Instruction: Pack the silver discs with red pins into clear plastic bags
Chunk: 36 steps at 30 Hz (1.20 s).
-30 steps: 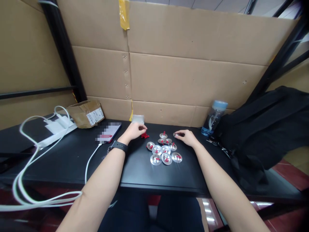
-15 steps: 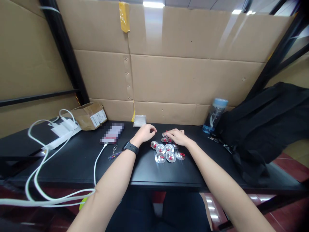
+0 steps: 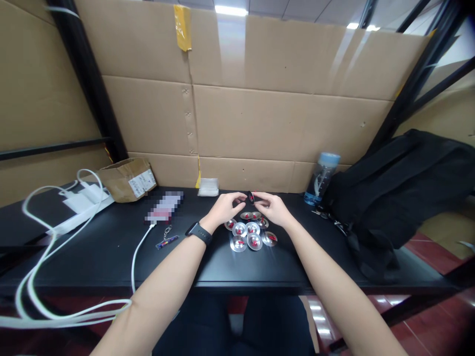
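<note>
Several small silver finger cymbals [image 3: 254, 241] with red cord loops lie grouped on the black tabletop [image 3: 222, 271]. One more finger cymbal [image 3: 251, 197], dark and tilted nearly on edge, is raised above the far side of the group. My right hand [image 3: 273, 207] grips it at its right side between thumb and fingers. Just left of it, my left hand [image 3: 228, 206] has its fingers curved, thumb apart from them, holding nothing; the fingertips come close to the raised cymbal. A black watch [image 3: 199, 232] is on my left wrist.
A small clear case [image 3: 208, 187] lies near the cardboard wall. To the left are a phone [image 3: 165, 206] on a white cable, a keychain [image 3: 166, 241], a power strip [image 3: 85, 210] and a torn box [image 3: 128, 180]. A water bottle [image 3: 322, 178] and black backpack [image 3: 404, 183] stand right.
My right hand has lifted a finger cymbal from the far part of the group and turned it on edge. My left hand has moved closer to it. The camera view has shifted slightly right.
</note>
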Motion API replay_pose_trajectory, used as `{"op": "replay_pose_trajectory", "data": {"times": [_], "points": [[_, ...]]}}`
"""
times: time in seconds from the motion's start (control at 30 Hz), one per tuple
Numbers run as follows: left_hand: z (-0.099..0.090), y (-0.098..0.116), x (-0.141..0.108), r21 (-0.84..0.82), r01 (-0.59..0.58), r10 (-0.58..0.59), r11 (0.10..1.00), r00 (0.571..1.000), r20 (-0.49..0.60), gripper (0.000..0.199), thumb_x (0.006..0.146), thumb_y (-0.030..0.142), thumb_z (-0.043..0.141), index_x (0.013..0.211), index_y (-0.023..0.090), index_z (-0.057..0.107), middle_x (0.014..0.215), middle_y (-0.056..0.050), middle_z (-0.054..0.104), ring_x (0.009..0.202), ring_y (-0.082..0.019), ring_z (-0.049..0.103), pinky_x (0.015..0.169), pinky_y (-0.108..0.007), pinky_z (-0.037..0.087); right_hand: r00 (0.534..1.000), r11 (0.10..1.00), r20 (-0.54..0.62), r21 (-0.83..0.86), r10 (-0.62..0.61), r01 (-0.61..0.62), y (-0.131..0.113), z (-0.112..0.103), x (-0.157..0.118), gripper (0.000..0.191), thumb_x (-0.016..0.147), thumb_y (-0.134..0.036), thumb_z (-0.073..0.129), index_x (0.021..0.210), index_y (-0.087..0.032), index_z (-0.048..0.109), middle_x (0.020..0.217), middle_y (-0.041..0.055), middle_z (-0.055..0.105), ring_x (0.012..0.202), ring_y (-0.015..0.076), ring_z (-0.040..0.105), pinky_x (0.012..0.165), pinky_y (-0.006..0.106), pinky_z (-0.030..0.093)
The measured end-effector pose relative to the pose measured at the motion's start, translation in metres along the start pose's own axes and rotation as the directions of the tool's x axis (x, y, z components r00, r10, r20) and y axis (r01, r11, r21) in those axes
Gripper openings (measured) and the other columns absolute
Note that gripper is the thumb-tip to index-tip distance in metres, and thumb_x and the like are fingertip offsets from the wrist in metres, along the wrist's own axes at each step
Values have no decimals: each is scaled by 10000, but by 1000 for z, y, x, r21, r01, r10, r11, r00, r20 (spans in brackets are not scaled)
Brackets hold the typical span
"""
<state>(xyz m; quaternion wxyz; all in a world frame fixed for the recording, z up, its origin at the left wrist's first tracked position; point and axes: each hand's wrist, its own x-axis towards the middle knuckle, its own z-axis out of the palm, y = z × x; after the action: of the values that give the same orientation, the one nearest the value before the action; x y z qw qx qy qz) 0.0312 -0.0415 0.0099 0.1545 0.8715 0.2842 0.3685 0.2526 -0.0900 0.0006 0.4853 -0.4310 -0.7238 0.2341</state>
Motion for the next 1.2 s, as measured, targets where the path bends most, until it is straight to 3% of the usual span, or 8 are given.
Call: {"op": "replay_pose_trajectory", "data": {"times": [0.1, 0.3, 0.5, 0.67, 0.87, 0.97, 1.1, 1.2], "points": [[5, 7, 1, -35, -21, 20, 999, 999, -44, 227, 900, 253, 633, 1096, 188, 727, 1030, -33, 779, 909, -173, 716, 858, -268, 534, 1000, 999, 7, 37, -19, 19, -7, 7, -2, 425, 805, -252, 722, 1228, -216, 722, 1334, 101, 687, 993, 280, 772, 916, 401, 629], [7, 3, 2, -89, 8, -13, 996, 998, -59, 132, 879, 231, 614, 917, 179, 730, 890, -33, 781, 809, -173, 719, 767, -264, 538, 999, 990, -16, 133, 46, -44, -4, 17, -2, 466, 727, -281, 824, 1175, -193, 731, 949, 77, 805, 916, 307, 786, 794, 388, 657], [9, 4, 2, -146, 43, -44, 988, 999, -6, 156, 851, 225, 603, 904, 156, 732, 847, -39, 775, 745, -161, 706, 708, -243, 529, 1000, 994, -10, 108, 4, -3, -1, 16, -1, 630, 652, -271, 873, 1251, -240, 684, 1241, 73, 728, 1002, 266, 763, 887, 384, 632], [7, 3, 4, -128, 99, -90, 987, 993, 72, 130, 780, 180, 612, 814, 151, 734, 770, -25, 759, 688, -148, 685, 658, -225, 497, 999, 998, -3, 34, -48, 48, 1, 17, 0, 566, 667, -229, 834, 1218, -237, 704, 1148, 52, 755, 943, 215, 746, 894, 369, 615], [-29, -20, 2, 65, 241, -242, 968, 970, 5, 159, 767, 239, 625, 804, 161, 759, 753, -37, 765, 692, -178, 696, 639, -245, 474, 986, 1000, -166, -19, -9, 6, 20, -6, 6, 502, 716, -238, 751, 1213, -206, 689, 1132, 88, 743, 888, 199, 723, 757, 313, 597], [-53, -37, -3, 210, 328, -323, 921, 945, -57, 166, 764, 245, 610, 712, 178, 753, 697, -39, 755, 699, -197, 703, 656, -258, 465, 971, 973, -233, -210, 44, -95, 37, -27, 5, 501, 684, -225, 762, 1181, -213, 694, 1088, 75, 751, 834, 192, 697, 772, 331, 577], [-67, -55, -10, 283, 362, -368, 888, 929, -35, 183, 779, 276, 622, 707, 191, 767, 709, -48, 766, 738, -218, 719, 682, -266, 465, 974, 893, -182, -404, 134, -198, 52, -45, 1, 283, 694, -226, 775, 976, -214, 748, 966, 50, 778, 808, 193, 690, 801, 326, 548], [-67, -60, -11, 292, 306, -335, 906, 941, 54, 203, 801, 321, 635, 751, 195, 785, 752, -50, 779, 745, -218, 720, 682, -268, 461, 969, 865, -144, -438, 202, -245, 58, -49, -1, 267, 691, -248, 801, 952, -215, 755, 925, 40, 783, 810, 197, 701, 779, 303, 539]]}}
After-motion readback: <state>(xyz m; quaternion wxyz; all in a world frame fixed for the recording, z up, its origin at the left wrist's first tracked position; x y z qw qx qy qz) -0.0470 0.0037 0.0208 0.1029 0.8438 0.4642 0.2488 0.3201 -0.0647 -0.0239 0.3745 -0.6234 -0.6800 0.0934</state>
